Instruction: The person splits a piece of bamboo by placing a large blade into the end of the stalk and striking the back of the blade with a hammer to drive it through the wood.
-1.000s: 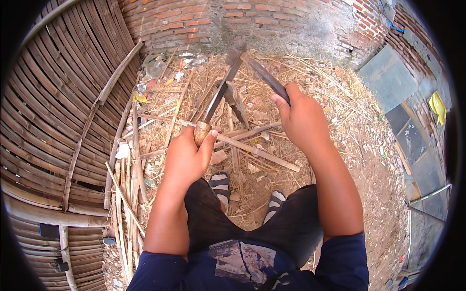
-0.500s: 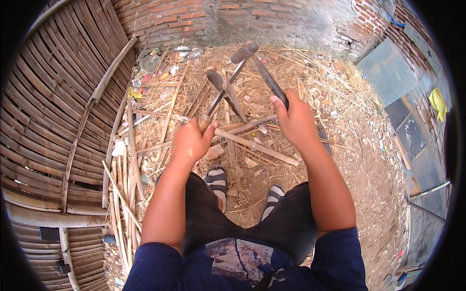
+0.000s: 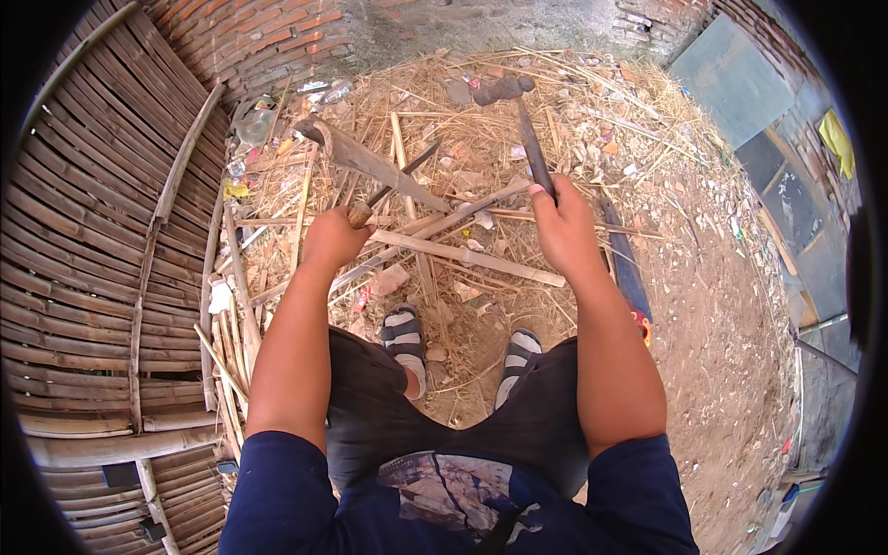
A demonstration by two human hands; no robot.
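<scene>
My left hand is closed around the wooden handle of a knife with a narrow, dark blade. Across that blade lies a short, split piece of bamboo, tilted down to the right; whether the blade is lodged in it, I cannot tell. My right hand grips the dark handle of a hammer. Its rough, brownish head is raised ahead, apart from the knife and the bamboo piece. Below, crossed bamboo strips lie on the ground in front of my feet.
A saw with an orange-red handle lies right of the strips. Bamboo slats form a wall at left, and long sticks lie beside it. A brick wall stands ahead. Straw, stones and litter cover the ground; panels lean at right.
The hammer head has moved right, away from the knife blade. My left hand has shifted left with the knife, and the bamboo piece on it now slants more flatly.
</scene>
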